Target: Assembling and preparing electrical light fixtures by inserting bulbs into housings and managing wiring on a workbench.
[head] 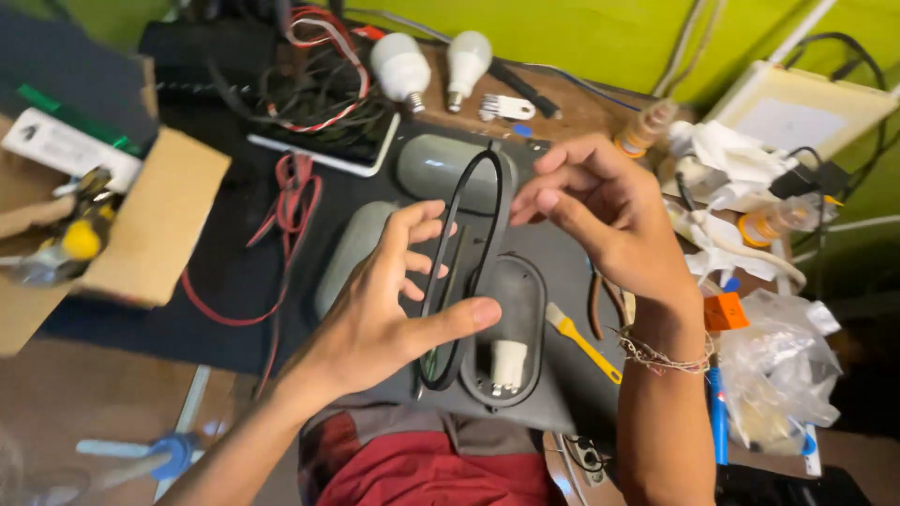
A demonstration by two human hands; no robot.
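The dark mat [234, 272] is crowded by wires [295, 201], bulbs [401, 66] and a cardboard box [150, 220]. A black rubber ring [487, 215] is held above the oval lamp base [511, 337], pinched low by the left hand [394, 309] and high by the right hand [600, 220].

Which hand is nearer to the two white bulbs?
Right. The right hand is just below and right of the white bulbs; the left hand is lower, holding the black rubber gasket.
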